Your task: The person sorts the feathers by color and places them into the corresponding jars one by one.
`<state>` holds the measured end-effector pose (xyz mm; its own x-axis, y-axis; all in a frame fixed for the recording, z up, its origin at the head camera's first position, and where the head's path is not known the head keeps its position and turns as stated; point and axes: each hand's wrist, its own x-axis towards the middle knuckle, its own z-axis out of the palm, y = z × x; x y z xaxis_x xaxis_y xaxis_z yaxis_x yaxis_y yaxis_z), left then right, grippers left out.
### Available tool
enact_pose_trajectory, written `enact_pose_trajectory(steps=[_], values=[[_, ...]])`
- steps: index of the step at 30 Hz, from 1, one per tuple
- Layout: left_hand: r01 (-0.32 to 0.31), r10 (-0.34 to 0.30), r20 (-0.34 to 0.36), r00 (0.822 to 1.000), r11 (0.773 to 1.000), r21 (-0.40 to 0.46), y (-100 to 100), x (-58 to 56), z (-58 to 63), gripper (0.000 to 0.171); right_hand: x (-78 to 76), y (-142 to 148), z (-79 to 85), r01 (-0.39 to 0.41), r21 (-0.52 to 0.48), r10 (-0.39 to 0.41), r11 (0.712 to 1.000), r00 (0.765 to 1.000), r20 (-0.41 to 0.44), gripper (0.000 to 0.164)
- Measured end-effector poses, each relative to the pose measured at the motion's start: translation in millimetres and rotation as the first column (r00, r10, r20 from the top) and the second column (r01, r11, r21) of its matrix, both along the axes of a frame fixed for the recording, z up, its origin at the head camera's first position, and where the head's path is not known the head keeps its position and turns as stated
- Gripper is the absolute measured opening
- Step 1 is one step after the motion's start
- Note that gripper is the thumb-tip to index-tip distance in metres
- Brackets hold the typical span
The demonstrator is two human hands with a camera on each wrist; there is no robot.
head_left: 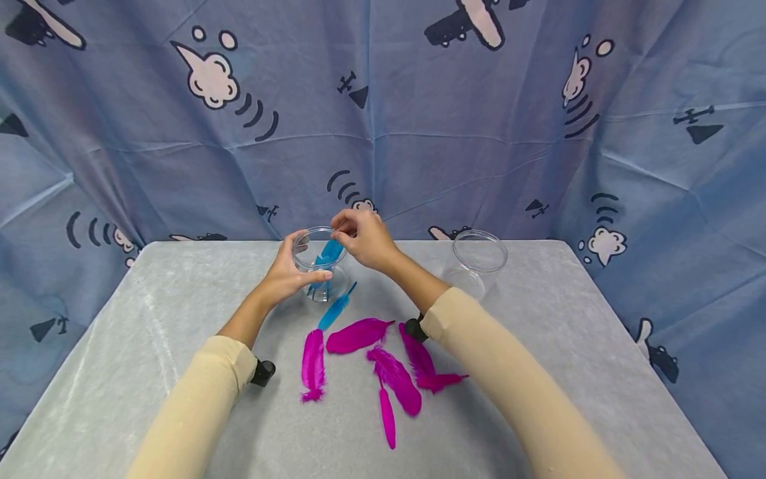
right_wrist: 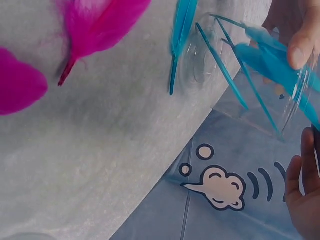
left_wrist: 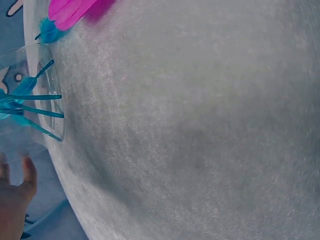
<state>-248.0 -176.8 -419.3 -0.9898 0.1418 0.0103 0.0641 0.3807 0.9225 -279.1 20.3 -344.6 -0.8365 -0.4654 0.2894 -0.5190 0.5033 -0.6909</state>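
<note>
Cream sleeves (head_left: 194,409), black wrist cameras (head_left: 263,372)

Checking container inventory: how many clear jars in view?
2. One clear jar is held in the left hand, with blue feathers inside; the other jar stands at the back right of the table. Sleeves cover some tabletop, but no third shows.

Magenta feathers (head_left: 356,336) and a bright blue feather (head_left: 335,309) colour the frame's lower centre against a pale grey tabletop (head_left: 120,399); plain cream sleeves (head_left: 191,406) show below, a blue curtain (head_left: 407,80) patterned with dark-outlined pale puffs above.
</note>
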Motion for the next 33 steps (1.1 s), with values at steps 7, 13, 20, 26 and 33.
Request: enact_pose_trajectory(steps=[7,13,20,26,33], values=[[-0.005,0.005,-0.004,1.0,1.0,-0.005,0.8,0.8,0.8,0.101,3.5,-3.8,-3.1,-0.066,0.058,0.063,0.996,0.997,0.047,0.013],[0.0,0.0,0.002,1.0,1.0,0.006,-0.3,-0.4,-1.4,0.101,6.2,-3.8,-5.5,-0.076,0.09,0.069,0.993,0.995,0.078,0.017],[0.008,-0.008,-0.005,1.0,1.0,0.01,-1.3,-0.1,-0.5,0.103,8.5,1.1,-5.2,-0.053,0.034,0.052,0.998,0.998,0.026,0.022],[-0.003,0.003,-0.01,1.0,1.0,-0.003,-1.1,0.6,0.0,0.102,1.8,14.3,-10.8,0.002,-0.079,-0.005,0.997,0.999,-0.032,0.021],[-0.013,0.013,-0.013,1.0,1.0,-0.009,-0.7,0.2,-0.9,0.104,-5.2,32.3,-26.7,0.063,-0.09,-0.059,0.994,0.997,0.05,0.02]])
